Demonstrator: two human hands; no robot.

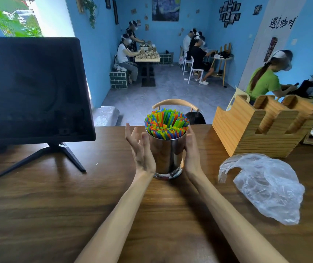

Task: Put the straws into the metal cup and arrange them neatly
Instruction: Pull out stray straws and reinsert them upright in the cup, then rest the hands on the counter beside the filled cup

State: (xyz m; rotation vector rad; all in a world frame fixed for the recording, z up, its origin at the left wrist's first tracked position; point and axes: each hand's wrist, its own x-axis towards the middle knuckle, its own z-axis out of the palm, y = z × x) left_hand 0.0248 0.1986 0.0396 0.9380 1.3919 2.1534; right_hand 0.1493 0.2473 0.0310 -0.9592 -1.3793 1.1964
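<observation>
Metal cup (168, 154) with straws (166, 123) between left hand (141, 149); right hand (190, 149).

I see green, blue, orange and yellow straws (166, 122) in a shiny silver metal cup (166, 156) on the dark brown wood-grain worktop (57, 205), beside a black monitor (32, 90).

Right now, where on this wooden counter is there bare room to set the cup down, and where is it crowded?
Bare wood lies between the monitor stand and the left hand, and across the near counter outside both forearms. The right is crowded: a crumpled plastic bag lies below the wooden holder, close to the right hand at the metal cup.
</observation>
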